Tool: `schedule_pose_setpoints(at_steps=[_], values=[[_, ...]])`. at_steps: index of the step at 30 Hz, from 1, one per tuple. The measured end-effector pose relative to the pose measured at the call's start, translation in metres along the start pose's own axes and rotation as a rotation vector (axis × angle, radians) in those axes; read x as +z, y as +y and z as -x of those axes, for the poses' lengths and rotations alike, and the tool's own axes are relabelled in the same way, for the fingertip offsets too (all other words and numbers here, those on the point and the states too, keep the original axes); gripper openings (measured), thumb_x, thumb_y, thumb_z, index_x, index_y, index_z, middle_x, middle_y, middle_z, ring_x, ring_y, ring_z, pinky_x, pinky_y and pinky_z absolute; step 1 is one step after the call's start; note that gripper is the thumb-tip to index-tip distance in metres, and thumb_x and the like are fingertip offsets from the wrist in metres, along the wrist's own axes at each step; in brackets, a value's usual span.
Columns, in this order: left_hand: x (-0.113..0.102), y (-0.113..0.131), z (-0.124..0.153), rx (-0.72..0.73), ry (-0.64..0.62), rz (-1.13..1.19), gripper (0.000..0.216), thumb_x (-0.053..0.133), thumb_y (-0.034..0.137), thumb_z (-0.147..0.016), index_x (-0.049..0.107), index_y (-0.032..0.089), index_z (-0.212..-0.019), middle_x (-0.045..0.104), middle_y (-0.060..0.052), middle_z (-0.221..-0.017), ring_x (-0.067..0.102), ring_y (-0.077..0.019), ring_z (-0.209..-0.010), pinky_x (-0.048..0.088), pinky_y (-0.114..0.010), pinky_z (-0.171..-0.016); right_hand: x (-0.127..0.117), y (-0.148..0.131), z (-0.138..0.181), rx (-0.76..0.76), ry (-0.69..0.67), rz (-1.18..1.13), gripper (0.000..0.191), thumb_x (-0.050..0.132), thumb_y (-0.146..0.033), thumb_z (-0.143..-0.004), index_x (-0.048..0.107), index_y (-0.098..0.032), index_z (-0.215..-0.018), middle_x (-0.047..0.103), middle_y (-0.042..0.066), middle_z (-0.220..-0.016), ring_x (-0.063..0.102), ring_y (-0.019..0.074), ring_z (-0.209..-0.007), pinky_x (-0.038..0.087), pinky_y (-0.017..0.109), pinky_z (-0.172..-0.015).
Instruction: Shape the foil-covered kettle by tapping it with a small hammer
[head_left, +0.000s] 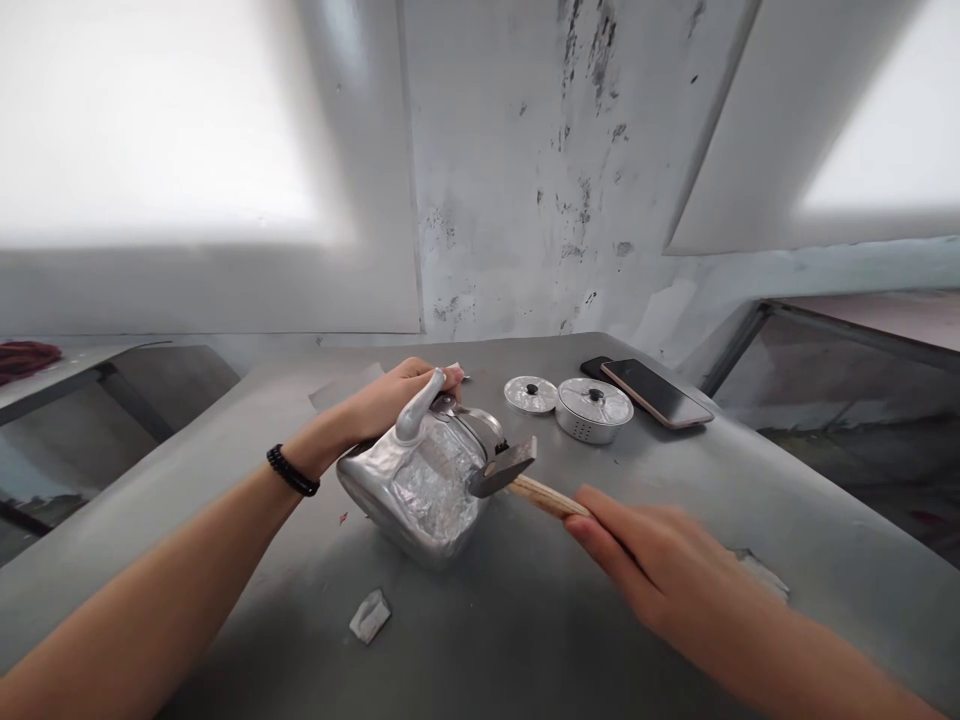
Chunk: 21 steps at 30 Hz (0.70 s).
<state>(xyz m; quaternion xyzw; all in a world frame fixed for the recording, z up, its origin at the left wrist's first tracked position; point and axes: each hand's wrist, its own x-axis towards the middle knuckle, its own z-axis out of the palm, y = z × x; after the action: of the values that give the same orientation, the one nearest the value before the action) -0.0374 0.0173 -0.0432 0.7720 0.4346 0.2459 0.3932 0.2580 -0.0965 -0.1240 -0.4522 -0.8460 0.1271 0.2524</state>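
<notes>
A dented silver metal kettle (431,480) lies tilted on the grey table, its curved spout pointing up. My left hand (401,390) reaches behind the spout and steadies the kettle near its rim, the fingers closed and partly hidden by the spout. In my right hand (645,545) is a hammer (551,497) with a wooden handle. Its dark metal head is up against the kettle's side near the opening, though I cannot tell whether it touches. A thin curved handle with a dark fitting shows by the opening.
Behind the kettle sit a small round lid (529,392) with a black knob and a perforated strainer (594,412) with a similar knob. A phone (656,392) rests beside them on a dark object. A crumpled scrap (370,615) lies in front. A stained wall (525,200) borders the table.
</notes>
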Motion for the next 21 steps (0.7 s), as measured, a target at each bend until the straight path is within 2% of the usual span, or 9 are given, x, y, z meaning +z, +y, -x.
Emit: schedule_pose_setpoints(at_steps=[3, 7, 11, 13, 18, 21], values=[[0.000, 0.001, 0.000, 0.006, -0.001, -0.009, 0.053, 0.050, 0.059, -0.102, 0.060, 0.018, -0.071, 0.048, 0.002, -0.067, 0.042, -0.0151, -0.064, 0.035, -0.031, -0.067, -0.003, -0.001, -0.001, 0.024, 0.013, -0.031, 0.039, 0.034, -0.043, -0.114, 0.047, -0.026, -0.081, 0.052, -0.006, -0.057, 0.046, 0.0132, -0.045, 0.028, 0.029, -0.046], [-0.001, -0.001, 0.001, 0.039, -0.010, -0.013, 0.053, 0.050, 0.061, -0.102, 0.057, 0.019, -0.070, 0.048, 0.001, -0.070, 0.041, -0.0153, -0.065, 0.036, -0.032, -0.069, -0.007, 0.002, 0.003, 0.010, 0.141, -0.158, 0.039, 0.026, -0.041, -0.115, 0.053, -0.026, -0.091, 0.043, -0.007, -0.056, 0.044, 0.0132, -0.044, 0.033, 0.027, -0.046], [0.001, 0.002, 0.001, 0.005, 0.002, -0.028, 0.054, 0.050, 0.060, -0.103, 0.058, 0.019, -0.069, 0.047, 0.002, -0.065, 0.040, -0.0150, -0.061, 0.036, -0.032, -0.065, -0.002, 0.000, 0.001, -0.089, 0.062, 0.069, 0.034, 0.039, -0.037, -0.113, 0.049, -0.027, -0.082, 0.055, -0.007, -0.056, 0.049, 0.0137, -0.042, 0.027, 0.029, -0.045], [0.003, 0.006, 0.002, 0.004, 0.004, -0.016, 0.054, 0.050, 0.058, -0.102, 0.057, 0.019, -0.066, 0.045, 0.002, -0.063, 0.039, -0.0148, -0.059, 0.036, -0.032, -0.063, -0.002, -0.002, 0.000, -0.094, 0.036, 0.115, 0.034, 0.040, -0.036, -0.112, 0.047, -0.027, -0.080, 0.056, -0.007, -0.056, 0.049, 0.0132, -0.041, 0.026, 0.029, -0.044], [0.005, 0.010, 0.005, -0.004, 0.027, -0.031, 0.051, 0.054, 0.057, -0.101, 0.058, 0.019, -0.068, 0.048, 0.001, -0.065, 0.043, -0.0153, -0.062, 0.037, -0.031, -0.062, -0.007, -0.001, 0.002, -0.098, 0.213, -0.012, 0.037, 0.031, -0.036, -0.116, 0.051, -0.026, -0.086, 0.047, -0.009, -0.053, 0.046, 0.0108, -0.040, 0.033, 0.024, -0.044], [0.003, 0.006, 0.004, -0.006, 0.006, -0.024, 0.054, 0.052, 0.060, -0.102, 0.060, 0.019, -0.069, 0.049, 0.001, -0.064, 0.042, -0.0152, -0.061, 0.036, -0.031, -0.063, -0.003, 0.000, 0.000, -0.174, 0.204, 0.117, 0.038, 0.035, -0.039, -0.115, 0.049, -0.026, -0.083, 0.052, -0.008, -0.052, 0.048, 0.0111, -0.038, 0.029, 0.027, -0.043]])
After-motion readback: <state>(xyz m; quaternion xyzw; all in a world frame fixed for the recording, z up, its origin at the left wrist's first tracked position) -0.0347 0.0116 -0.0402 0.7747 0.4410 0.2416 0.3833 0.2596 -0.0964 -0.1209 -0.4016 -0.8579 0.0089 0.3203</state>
